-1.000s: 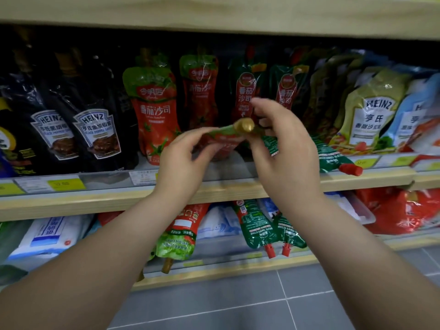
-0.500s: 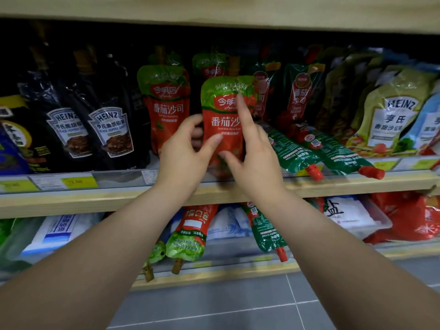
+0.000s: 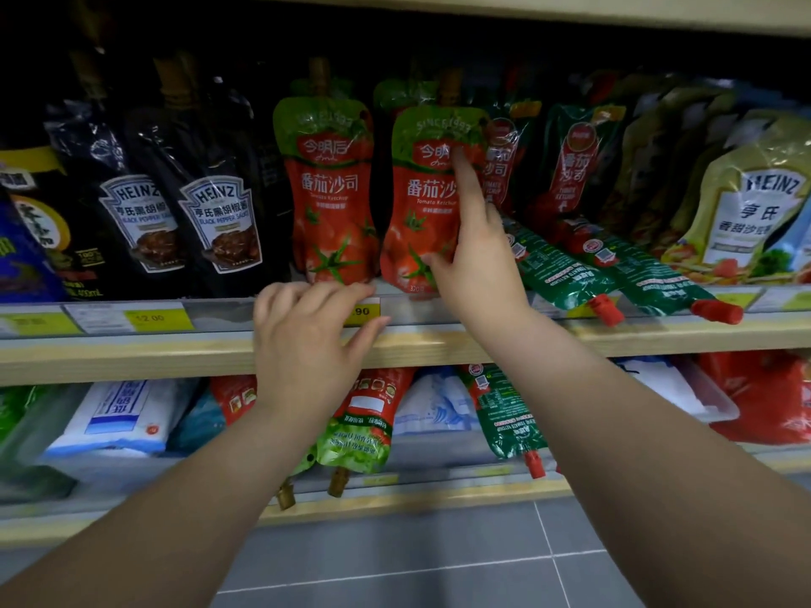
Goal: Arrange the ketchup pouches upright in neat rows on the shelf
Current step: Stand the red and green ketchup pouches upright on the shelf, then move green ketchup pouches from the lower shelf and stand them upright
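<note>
Two red ketchup pouches with green tops stand upright side by side on the middle shelf [image 3: 175, 353]: one on the left [image 3: 329, 190] and one on the right [image 3: 417, 204]. My right hand [image 3: 474, 261] rests on the front of the right pouch, index finger stretched up its face and thumb on its lower part. My left hand [image 3: 307, 340] hovers below over the shelf's front rail, fingers spread and holding nothing. Two green ketchup pouches [image 3: 557, 265] [image 3: 649, 274] lie flat to the right, red caps poking past the edge.
Black Heinz pepper sauce pouches [image 3: 215, 221] stand left of the ketchup, and Heinz salad dressing pouches [image 3: 755, 212] are at the right. More red pouches stand behind. On the lower shelf, pouches [image 3: 364, 427] [image 3: 504, 414] hang cap-down over the edge among white bags [image 3: 118, 419].
The pouch held flat in both hands a second ago now stands upright beside the other red pouch. My left hand has let go and dropped to the shelf rail.
</note>
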Demonstrator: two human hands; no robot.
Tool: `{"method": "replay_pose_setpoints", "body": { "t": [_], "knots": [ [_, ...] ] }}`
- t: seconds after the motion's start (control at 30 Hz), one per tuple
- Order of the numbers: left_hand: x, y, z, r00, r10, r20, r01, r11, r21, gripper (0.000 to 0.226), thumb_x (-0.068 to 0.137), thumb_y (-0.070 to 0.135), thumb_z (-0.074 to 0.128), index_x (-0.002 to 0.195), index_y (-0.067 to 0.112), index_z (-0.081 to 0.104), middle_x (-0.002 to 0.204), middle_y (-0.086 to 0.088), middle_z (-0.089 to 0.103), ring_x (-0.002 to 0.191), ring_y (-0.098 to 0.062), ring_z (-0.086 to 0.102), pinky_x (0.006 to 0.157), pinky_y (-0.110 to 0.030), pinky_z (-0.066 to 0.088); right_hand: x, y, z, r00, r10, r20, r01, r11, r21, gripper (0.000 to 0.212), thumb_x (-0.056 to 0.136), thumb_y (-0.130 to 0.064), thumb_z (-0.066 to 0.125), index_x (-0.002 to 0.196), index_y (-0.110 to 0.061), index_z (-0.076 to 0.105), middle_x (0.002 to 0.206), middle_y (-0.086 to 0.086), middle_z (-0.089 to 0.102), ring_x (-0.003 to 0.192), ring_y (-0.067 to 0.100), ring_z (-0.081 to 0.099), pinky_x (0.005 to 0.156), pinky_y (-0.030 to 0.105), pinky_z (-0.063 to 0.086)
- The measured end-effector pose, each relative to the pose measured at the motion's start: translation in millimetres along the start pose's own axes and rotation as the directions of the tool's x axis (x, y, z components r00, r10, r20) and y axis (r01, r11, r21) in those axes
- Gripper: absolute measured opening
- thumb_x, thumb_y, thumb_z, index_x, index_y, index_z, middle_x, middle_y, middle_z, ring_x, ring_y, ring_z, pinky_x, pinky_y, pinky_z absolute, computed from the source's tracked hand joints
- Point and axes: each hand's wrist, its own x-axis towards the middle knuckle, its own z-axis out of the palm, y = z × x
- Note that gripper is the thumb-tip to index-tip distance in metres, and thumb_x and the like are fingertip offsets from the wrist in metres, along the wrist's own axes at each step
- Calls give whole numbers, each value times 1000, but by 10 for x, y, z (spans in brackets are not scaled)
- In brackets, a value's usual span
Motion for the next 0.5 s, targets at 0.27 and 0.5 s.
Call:
{"method": "replay_pose_setpoints", "body": {
  "t": [0.27,0.5],
  "knots": [
    [-4,-21,14,1000,14,-14,-14,1000,5,34,83,49,64,106,25,68,98,3,70,92,-25,56,92,-37,30,90,-5,60,1000,19,18,-16,989,-149,96,79,-10,69,147,-31,4,123,20,50,84,38,63,63,43,53],
    [40,72,-49,999,-20,28,21,1000,-23,40,81,53,65,111,26,66,105,3,67,101,-24,54,94,-36,28,-168,12,-308,999,-47,28,52,980,-194,83,80,-29,69,145,-16,20,135,14,46,122,32,45,102,46,40]
  ]
}}
